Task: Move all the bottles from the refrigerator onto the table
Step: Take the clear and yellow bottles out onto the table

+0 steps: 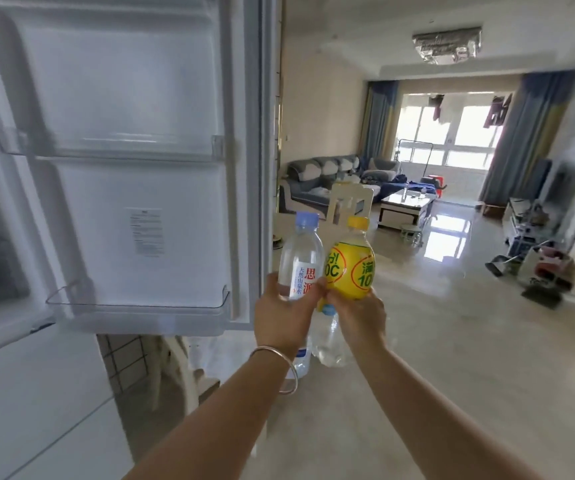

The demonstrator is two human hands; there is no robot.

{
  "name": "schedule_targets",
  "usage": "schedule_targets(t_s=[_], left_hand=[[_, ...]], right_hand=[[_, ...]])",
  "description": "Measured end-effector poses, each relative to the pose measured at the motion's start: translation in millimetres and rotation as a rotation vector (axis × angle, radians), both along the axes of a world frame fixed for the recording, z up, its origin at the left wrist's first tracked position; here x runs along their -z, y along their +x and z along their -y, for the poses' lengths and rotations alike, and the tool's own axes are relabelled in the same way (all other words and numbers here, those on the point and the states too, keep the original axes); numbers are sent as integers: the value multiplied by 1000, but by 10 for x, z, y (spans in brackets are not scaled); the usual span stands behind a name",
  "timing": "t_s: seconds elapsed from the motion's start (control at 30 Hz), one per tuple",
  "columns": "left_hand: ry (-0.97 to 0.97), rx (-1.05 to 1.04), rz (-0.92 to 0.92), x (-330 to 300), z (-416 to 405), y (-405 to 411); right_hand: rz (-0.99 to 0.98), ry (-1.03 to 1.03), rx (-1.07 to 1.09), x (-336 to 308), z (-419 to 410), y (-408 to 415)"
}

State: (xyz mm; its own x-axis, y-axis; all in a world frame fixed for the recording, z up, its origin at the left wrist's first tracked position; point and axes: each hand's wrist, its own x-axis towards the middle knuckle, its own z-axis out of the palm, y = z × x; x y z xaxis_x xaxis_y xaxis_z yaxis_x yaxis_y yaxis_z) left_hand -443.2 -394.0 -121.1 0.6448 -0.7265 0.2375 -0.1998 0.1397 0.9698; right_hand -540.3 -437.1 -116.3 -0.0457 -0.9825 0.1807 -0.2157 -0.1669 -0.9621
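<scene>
My left hand grips a clear water bottle with a pale blue cap and a white label with red characters. My right hand holds a bottle with a yellow cap and a round yellow label; its clear lower part shows below my fingers. Both bottles stand upright, side by side and touching, just right of the open refrigerator door. The door's two clear shelves hold nothing that I can see. The refrigerator's inside at the far left is blurred.
A pale chair back stands behind the bottles. Further off are a grey sofa, a low coffee table and a small stool. Clutter lies on the floor at the right. Shiny tiled floor stretches between.
</scene>
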Motion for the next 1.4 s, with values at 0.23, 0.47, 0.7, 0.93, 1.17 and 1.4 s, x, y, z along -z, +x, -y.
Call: schedule_targets(t_s=[0.23, 0.47, 0.7, 0.93, 1.17, 1.4], left_hand=[[34, 36, -19, 211, 1098, -273], [74, 33, -67, 252, 2524, -138], [122, -40, -30, 284, 3650, 197], [192, -228, -33, 575, 4672, 745], [218, -465, -79, 720, 5649, 1476], [287, -658, -109, 1005, 6181, 2173]], right_hand=[[-21, 42, 59, 273, 1008, -293], [-51, 96, 72, 357, 2405, -161], [-43, 151, 31, 398, 3572, 229], [-66, 156, -157, 649, 4763, 830], [-57, 192, -456, 777, 5956, 1607], [-93, 242, -639, 1018, 6705, 2445]])
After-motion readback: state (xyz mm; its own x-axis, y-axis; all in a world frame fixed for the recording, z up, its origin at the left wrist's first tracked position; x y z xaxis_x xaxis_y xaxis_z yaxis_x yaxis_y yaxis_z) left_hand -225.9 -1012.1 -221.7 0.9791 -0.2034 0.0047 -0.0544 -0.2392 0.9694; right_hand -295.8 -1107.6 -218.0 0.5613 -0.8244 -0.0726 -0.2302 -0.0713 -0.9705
